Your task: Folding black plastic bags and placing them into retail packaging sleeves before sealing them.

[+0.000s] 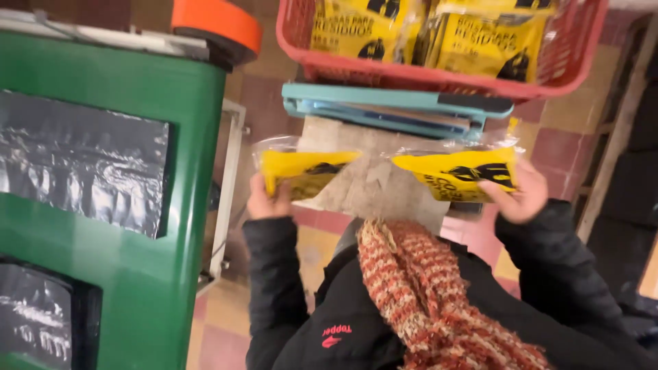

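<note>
Yellow packets, one clamped in each hand, held just below a teal sealer bar.

Left hand (269,199) fingers are closed on the lower corner of the left yellow packet (305,171); right hand (524,194) fingers are closed on the lower right edge of the right yellow packet (458,175). Count: two packets in hand, well apart, each in a clear plastic sleeve, with a bare grey work surface (370,171) between them. The teal sealer (397,108) lies just beyond both packets. Above it sits one red basket (439,75) holding at least two more yellow packets. One green cabinet (123,192) stands to the left, an orange tape roll (218,24) on top. A red knitted scarf (425,294) hangs over the near view.
</note>
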